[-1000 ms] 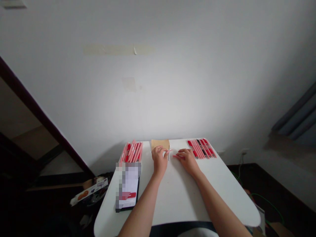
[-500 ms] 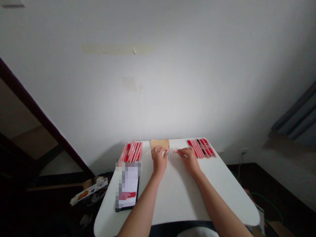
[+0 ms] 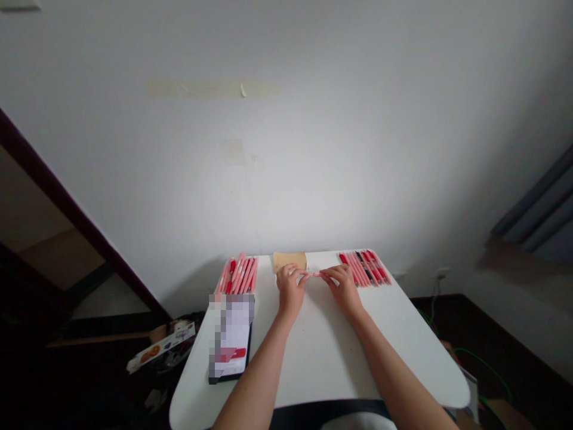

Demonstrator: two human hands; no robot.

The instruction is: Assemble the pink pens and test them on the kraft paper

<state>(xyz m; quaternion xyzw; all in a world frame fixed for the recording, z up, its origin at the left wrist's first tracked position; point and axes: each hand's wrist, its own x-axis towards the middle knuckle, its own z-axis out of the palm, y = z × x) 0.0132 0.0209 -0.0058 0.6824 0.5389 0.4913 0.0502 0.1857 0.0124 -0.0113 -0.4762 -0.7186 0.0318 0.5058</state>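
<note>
Between my two hands a pink pen [image 3: 315, 275] is held level just above the table, its two parts meeting in the middle. My left hand [image 3: 292, 283] pinches the left end, and its fingers hide much of that part. On the right end, my right hand [image 3: 341, 280] is closed in a pinch. Beyond my left hand lies a tan paper pad [image 3: 289, 259], partly covered by the fingers. To the right of my right hand is a row of pink, red and black pens [image 3: 364, 269]. A pile of pink and red pens [image 3: 239, 275] lies at the far left.
A phone or tablet [image 3: 237, 337], partly blurred out, lies on the left of the white table [image 3: 322, 364]. The wall [image 3: 313, 179] rises behind the far edge. A box with stickers [image 3: 161, 346] is on the left below the table, and a green cable [image 3: 486, 364] runs on the right.
The gap between the two pen parts has closed, the hands having come slightly together. The thin white piece hanging by my left hand no longer shows.
</note>
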